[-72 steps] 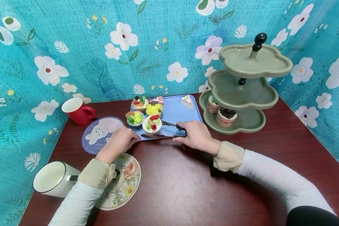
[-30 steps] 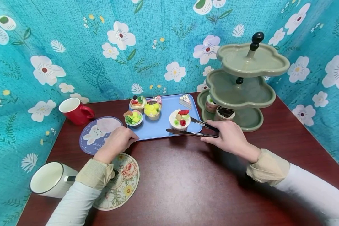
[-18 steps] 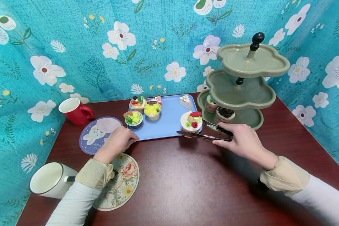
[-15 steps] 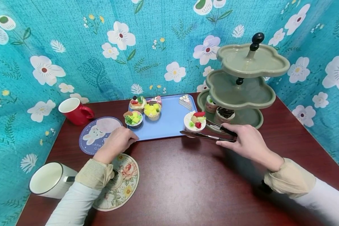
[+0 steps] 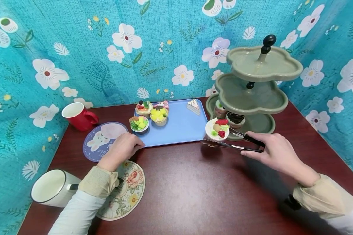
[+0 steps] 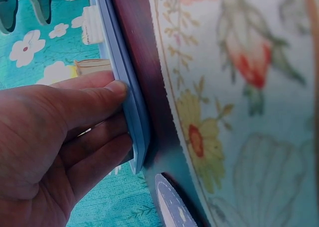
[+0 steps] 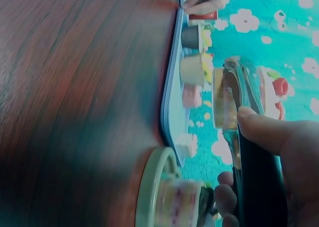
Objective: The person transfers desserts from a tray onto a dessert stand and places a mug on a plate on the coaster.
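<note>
My right hand [image 5: 277, 151] grips black-handled metal tongs [image 5: 233, 144]. Between the tong arms is a cream cup cake [image 5: 217, 130] topped with strawberry and raspberry; in the right wrist view the cake cup [image 7: 225, 100] hangs off the table. It is at the blue tray's right front corner, close to the green three-tier stand [image 5: 250, 98]. My left hand [image 5: 122, 148] pinches the tray [image 5: 179, 130] at its front left corner, the thumb on the rim in the left wrist view. Several fruit-topped cupcakes [image 5: 159, 116] crowd the tray's left end; a cake slice [image 5: 193, 106] lies at its back right.
Two dessert cups, one a chocolate-topped cup [image 5: 236, 119], stand on the stand's bottom tier. On the left are a red mug [image 5: 79, 116], a white mug [image 5: 54, 187], a bunny mat [image 5: 101, 140] and a floral round mat [image 5: 132, 192], partly under my left arm.
My right hand has carried the cream cup cake in the tongs rightward from the cupcake cluster, across the tray to its right edge. My left hand has stayed on the tray corner.
</note>
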The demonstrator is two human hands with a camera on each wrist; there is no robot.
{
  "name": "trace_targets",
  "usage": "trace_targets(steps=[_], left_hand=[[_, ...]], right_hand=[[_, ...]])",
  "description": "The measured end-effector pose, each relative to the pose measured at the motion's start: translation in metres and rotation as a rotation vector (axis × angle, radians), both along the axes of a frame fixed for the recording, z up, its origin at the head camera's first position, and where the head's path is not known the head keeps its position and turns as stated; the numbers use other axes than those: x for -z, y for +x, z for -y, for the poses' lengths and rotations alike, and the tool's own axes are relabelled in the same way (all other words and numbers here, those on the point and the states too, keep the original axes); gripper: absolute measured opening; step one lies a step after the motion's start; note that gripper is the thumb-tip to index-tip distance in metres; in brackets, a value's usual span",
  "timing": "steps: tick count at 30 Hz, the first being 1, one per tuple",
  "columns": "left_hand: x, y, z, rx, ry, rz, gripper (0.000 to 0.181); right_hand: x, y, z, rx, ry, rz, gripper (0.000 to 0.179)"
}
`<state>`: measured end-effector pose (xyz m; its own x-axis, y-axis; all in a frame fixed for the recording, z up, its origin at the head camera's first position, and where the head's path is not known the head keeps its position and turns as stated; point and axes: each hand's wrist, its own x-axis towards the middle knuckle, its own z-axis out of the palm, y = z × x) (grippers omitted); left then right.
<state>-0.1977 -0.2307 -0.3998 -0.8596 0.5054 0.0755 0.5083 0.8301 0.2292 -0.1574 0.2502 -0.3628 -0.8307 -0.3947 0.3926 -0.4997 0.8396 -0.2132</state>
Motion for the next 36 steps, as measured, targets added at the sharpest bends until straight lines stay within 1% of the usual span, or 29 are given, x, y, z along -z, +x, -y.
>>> trace_targets(steps=[6,11,13,18,20,23,28,31,36], left_hand=[[0.0,0.0,0.0,0.01,-0.003,-0.009,0.015],[0.001,0.0,0.0,0.006,-0.002,-0.002,0.013],[0.0,0.0,0.0,0.005,-0.003,0.0,0.013],[0.0,0.0,0.0,0.003,-0.012,0.0,0.015],[-0.001,0.0,-0.001,0.002,-0.015,0.0,0.015],[-0.002,0.0,-0.001,0.001,-0.016,0.0,0.015],[-0.001,0.0,-0.001,0.008,-0.015,-0.003,0.013],[-0.001,0.0,-0.001,0.011,-0.015,-0.005,0.013],[0.0,0.0,-0.001,0.008,-0.017,-0.009,0.013]], right_hand=[[0.003,0.001,-0.018,-0.036,-0.02,-0.008,0.06],[0.007,0.003,-0.035,-0.029,-0.032,0.037,0.063],[0.008,0.004,-0.043,-0.038,-0.037,0.047,0.064],[0.009,0.007,-0.062,-0.077,-0.053,0.049,0.066],[0.01,0.008,-0.069,-0.078,-0.06,0.051,0.066],[0.012,0.009,-0.08,-0.062,-0.049,0.053,0.067],[0.015,0.008,-0.094,-0.013,-0.03,0.058,0.067],[0.016,0.008,-0.1,0.038,-0.025,0.076,0.067],[0.017,0.005,-0.111,0.094,-0.006,0.105,0.067]])
